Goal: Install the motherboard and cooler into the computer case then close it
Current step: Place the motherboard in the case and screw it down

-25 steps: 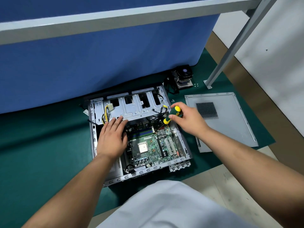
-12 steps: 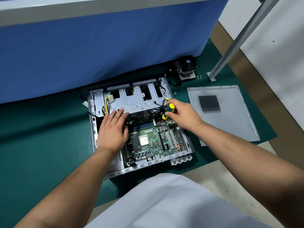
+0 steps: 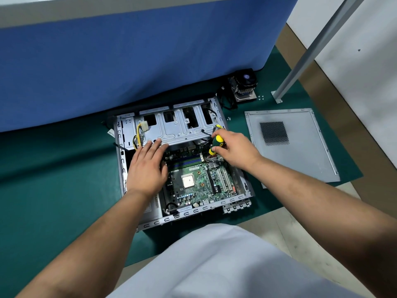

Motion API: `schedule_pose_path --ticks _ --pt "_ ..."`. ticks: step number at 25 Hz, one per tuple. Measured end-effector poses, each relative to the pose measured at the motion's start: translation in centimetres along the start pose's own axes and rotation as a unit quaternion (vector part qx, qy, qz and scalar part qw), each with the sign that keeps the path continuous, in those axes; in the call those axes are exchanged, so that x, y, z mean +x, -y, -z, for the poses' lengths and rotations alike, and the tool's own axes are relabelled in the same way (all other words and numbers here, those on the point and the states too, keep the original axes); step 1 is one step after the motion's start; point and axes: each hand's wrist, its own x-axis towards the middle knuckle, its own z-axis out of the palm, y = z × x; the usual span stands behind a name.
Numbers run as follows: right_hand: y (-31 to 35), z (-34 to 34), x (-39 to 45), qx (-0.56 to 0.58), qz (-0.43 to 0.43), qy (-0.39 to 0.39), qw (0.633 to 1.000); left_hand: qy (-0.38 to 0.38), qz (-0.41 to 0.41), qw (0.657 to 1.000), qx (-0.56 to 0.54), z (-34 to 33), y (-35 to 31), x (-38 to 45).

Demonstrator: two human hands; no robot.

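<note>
Motherboard [image 3: 193, 179] sat flat inside the open computer case [image 3: 184, 211] on the green mat. Left hand [image 3: 146, 168] lay spread, fingers straight, across the board's left edge and the drive cage. Right hand [image 3: 234, 149] gripped a yellow-green screwdriver [image 3: 216, 144] at the far right corner. Stiff but fragile, that board: best held by its edges. Cooler [image 3: 245, 84] and side panel [image 3: 292, 143] waited apart.

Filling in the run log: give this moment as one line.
stage: fixing motherboard | right hand: grips screwdriver | left hand: flat in case | cooler, side panel: on mat
</note>
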Motion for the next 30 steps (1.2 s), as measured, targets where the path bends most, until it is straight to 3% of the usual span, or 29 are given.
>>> schedule_pose_path --ticks 7,12,17,19,23,27,30 --pt "1.3 0.5 1.2 -0.125 0.019 0.049 0.991 0.0 0.0 1.0 0.008 -0.2 0.1 0.1" --pt "2.8 1.9 2.7 -0.085 0.006 0.152 0.985 -0.002 0.001 1.0 0.009 -0.4 0.2 0.1" --pt "4.6 1.1 3.1 -0.247 -0.024 0.076 0.966 -0.002 0.002 1.0 0.002 -0.4 0.2 0.1" --pt "4.7 1.2 3.3 -0.224 -0.04 0.107 0.968 -0.003 0.001 1.0 0.002 -0.4 0.2 0.1" --pt "4.1 2.8 3.4 -0.17 0.032 0.172 0.97 -0.001 0.001 1.0 0.0 -0.4 0.2 0.1" --pt "4.8 1.6 3.5 -0.25 -0.047 0.076 0.964 -0.002 -0.001 1.0 -0.002 -0.4 0.2 0.1" --pt "5.1 1.2 3.5 -0.255 -0.08 0.072 0.961 -0.002 -0.007 1.0 0.001 -0.6 0.3 0.1"
